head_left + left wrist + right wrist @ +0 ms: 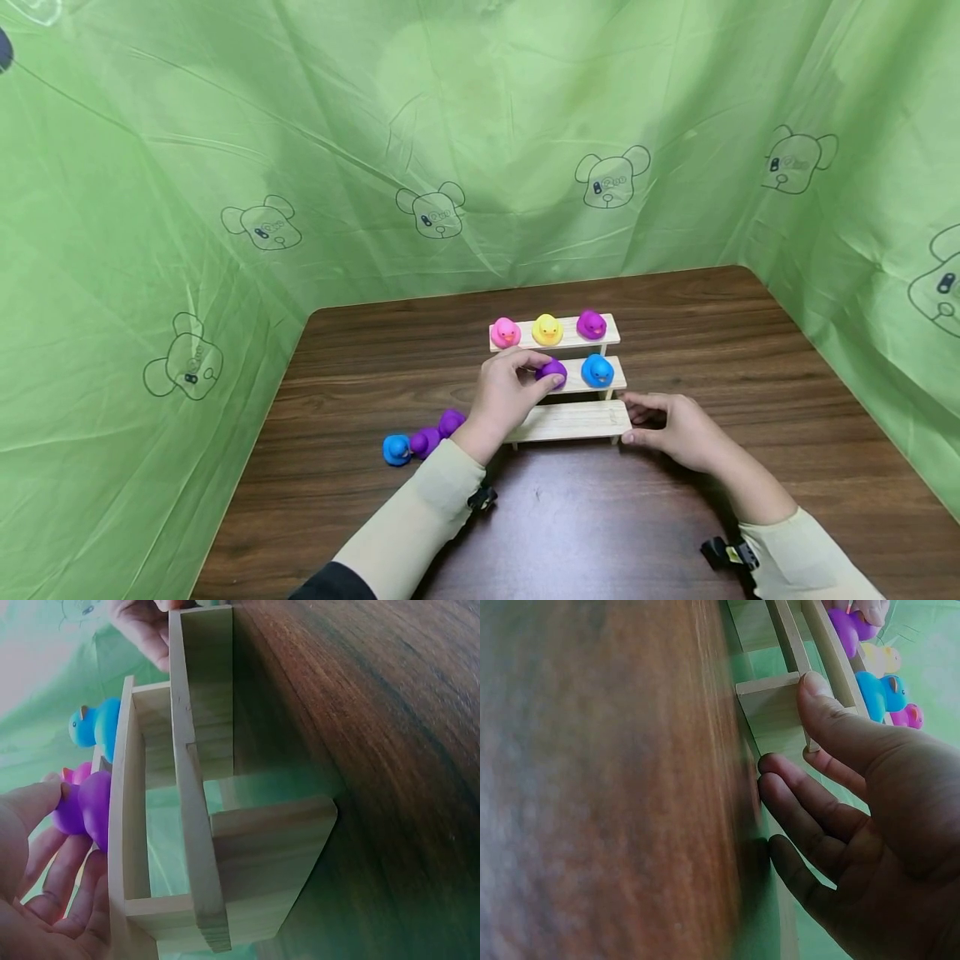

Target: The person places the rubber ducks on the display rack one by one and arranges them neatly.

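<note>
A three-step wooden stand (pixel 567 421) holds rubber ducks on its upper two steps. My left hand (pixel 504 393) pinches a purple duck (pixel 553 372) between thumb and fingers at the middle step, left of a blue duck (pixel 597 371). In the left wrist view that purple duck (pixel 94 808) sits right against the step board. My right hand (pixel 678 432) grips the right end of the bottom step, thumb at the front edge and index finger behind. On the top step are a pink duck (pixel 506 332), a yellow duck (pixel 547 330) and another purple duck (pixel 591 324).
Left of the stand, another blue duck (pixel 396 450) and two purple ducks (pixel 425 442) lie in a row on the brown wooden table (pixel 360 358), partly beside my left forearm. Green curtains (pixel 480 125) with bear drawings enclose the table at the back and sides.
</note>
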A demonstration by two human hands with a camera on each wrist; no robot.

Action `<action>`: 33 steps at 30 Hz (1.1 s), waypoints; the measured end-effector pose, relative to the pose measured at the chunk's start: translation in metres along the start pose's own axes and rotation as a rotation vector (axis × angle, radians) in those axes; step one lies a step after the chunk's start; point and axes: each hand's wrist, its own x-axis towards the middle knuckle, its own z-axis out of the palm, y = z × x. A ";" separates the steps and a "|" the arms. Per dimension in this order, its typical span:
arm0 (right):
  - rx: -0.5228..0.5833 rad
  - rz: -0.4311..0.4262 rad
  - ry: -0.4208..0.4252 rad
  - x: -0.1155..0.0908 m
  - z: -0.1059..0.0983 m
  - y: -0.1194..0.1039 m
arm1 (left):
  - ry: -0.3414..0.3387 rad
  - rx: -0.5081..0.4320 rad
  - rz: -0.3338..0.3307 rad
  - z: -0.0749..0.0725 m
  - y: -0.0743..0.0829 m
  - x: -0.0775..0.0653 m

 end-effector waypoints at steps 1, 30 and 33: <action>-0.002 0.000 0.001 0.000 0.000 0.000 | 0.002 -0.001 -0.001 0.000 0.000 0.000; 0.005 0.017 -0.003 0.000 0.002 0.001 | 0.006 0.034 0.132 -0.006 -0.002 0.000; 0.007 0.027 -0.002 0.000 0.002 0.000 | 0.008 0.015 0.138 -0.009 -0.003 0.000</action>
